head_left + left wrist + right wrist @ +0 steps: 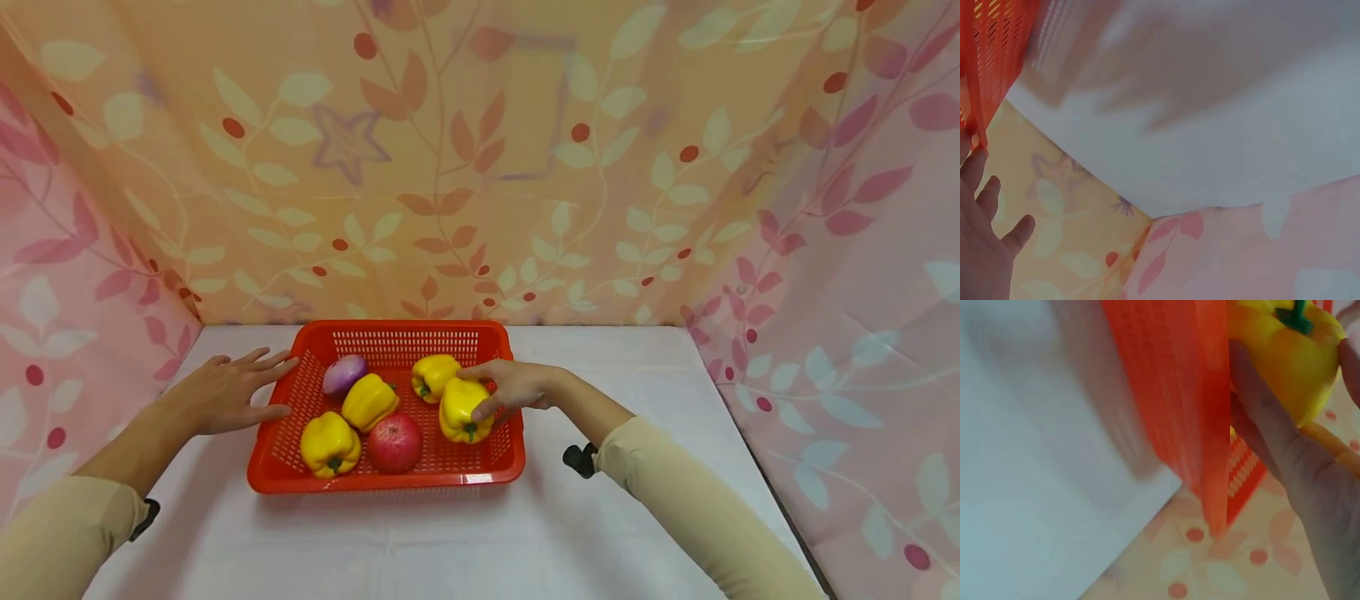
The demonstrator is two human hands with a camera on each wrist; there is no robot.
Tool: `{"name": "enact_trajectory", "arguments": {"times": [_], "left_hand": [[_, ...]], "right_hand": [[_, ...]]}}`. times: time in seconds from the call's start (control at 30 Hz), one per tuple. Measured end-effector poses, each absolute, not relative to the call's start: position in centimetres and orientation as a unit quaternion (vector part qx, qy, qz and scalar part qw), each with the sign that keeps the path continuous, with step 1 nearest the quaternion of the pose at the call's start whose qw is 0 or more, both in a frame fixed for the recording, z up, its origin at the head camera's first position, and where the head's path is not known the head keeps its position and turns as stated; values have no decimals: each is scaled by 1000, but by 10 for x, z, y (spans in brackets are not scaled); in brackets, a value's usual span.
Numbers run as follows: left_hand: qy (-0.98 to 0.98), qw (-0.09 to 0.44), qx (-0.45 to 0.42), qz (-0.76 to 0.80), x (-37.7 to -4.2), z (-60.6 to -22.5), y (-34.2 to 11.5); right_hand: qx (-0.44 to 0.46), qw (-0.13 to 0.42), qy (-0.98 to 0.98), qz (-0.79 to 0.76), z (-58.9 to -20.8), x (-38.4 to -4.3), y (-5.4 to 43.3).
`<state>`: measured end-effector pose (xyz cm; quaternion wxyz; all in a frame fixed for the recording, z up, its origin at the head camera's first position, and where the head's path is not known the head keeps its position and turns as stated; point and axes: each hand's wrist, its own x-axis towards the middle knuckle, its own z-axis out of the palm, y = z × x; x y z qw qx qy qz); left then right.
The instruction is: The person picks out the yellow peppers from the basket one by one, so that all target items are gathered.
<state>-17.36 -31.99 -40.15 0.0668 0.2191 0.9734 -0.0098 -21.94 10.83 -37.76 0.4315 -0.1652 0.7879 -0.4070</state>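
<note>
My right hand (520, 385) reaches over the right side of a red plastic basket (386, 481) and grips a yellow bell pepper (459, 410), thumb on one side and fingers on the other. In the right wrist view this pepper (1291, 359) shows its green stem, close to the basket's rim. Another yellow bell pepper (432, 375) lies just behind it. Over at the left rim, my left hand (234, 395) has its fingers extended and spread, fingertips right at the edge. The left wrist view shows those fingers (988, 199) beside the basket wall.
Also in the basket are two more yellow bell peppers (371, 402), a pinkish-red pomegranate (395, 442) and a purple onion-like vegetable (344, 375). A white cloth (390, 550) covers the table. Patterned curtains (450, 167) stand behind and on both sides.
</note>
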Motion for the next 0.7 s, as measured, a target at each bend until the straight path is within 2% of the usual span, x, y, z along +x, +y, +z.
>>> {"name": "enact_trajectory", "arguments": {"times": [0.23, 0.4, 0.7], "left_hand": [[973, 66, 221, -6, -174, -400, -320], [974, 68, 216, -2, -173, -400, -320], [974, 74, 213, 6, -175, -404, -320]], "right_hand": [[-181, 408, 754, -482, -360, -227, 146], [-193, 367, 751, -514, -353, -235, 173], [-149, 285, 798, -510, -359, -244, 222]]}}
